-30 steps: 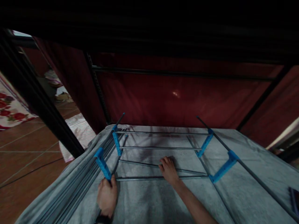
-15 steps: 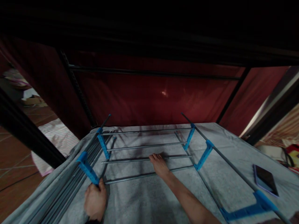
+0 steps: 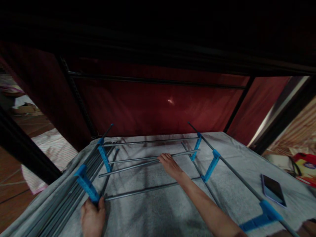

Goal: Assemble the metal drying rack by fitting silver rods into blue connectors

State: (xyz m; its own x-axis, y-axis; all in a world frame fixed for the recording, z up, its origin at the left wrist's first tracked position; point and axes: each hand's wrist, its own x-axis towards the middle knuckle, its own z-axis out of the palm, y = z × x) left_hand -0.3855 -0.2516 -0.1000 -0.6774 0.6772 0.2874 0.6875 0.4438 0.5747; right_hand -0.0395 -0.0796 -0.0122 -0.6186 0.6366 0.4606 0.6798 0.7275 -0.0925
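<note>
A rack frame of grey metal tubes and blue plastic brackets lies on the grey cloth. My left hand [image 3: 92, 215] is closed around the lower end of the near-left blue bracket [image 3: 87, 184], where a cross tube [image 3: 148, 190] meets it. My right hand [image 3: 170, 164] grips a loose metal tube [image 3: 128, 169] near its middle. That tube slants across the frame, its right end close to the far-right bracket [image 3: 197, 146]. It passes near another cross tube [image 3: 133, 160]; whether they touch is hard to tell. Another blue bracket [image 3: 211, 166] joins the right side tubes.
Several spare tubes [image 3: 71, 197] lie along the left edge of the cloth-covered surface [image 3: 168, 214]. A phone [image 3: 273, 191] rests at the right. Dark posts [image 3: 27, 154] stand at the sides, with a red panel [image 3: 158, 112] behind.
My right hand has moved the loose tube away from me, tilting its right end toward the far side. My left hand keeps its hold on the bracket. The view has shifted slightly.
</note>
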